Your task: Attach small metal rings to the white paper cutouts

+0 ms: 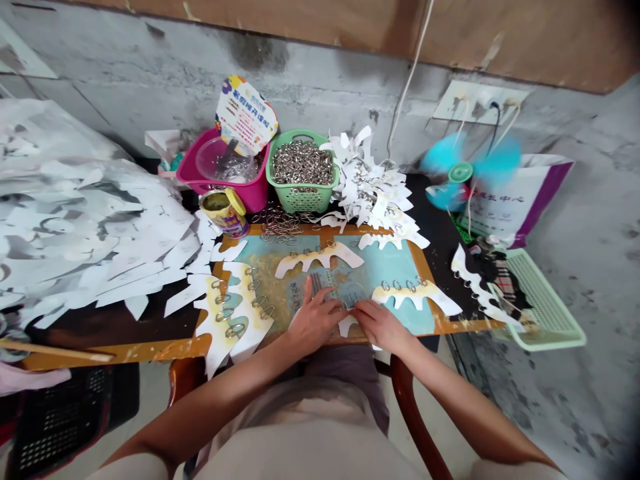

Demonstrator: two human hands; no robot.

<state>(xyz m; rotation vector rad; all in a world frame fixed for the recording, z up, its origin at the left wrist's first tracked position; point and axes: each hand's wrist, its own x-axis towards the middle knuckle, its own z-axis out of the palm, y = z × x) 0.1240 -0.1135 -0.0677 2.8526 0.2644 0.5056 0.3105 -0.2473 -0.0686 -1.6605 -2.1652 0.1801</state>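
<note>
My left hand [316,319] and my right hand [379,324] meet at the table's front edge, over a white paper piece [349,325] mostly hidden beneath them. The fingertips of both hands press together at a small metal ring [345,307]. Just behind them lies a white paper strip [320,259] with a yellowish glued edge and several rings. A similar strip [417,293] with rings is to the right of my right hand. Two more ringed strips [223,327] rest left of my left hand.
Behind are a magenta basket [255,190], a green basket of rings [303,167], a yellow can [225,215] and loose rings [281,225]. Paper heaps [115,233] fill the left. A spinning fan [460,172] and pale green tray [550,300] are right.
</note>
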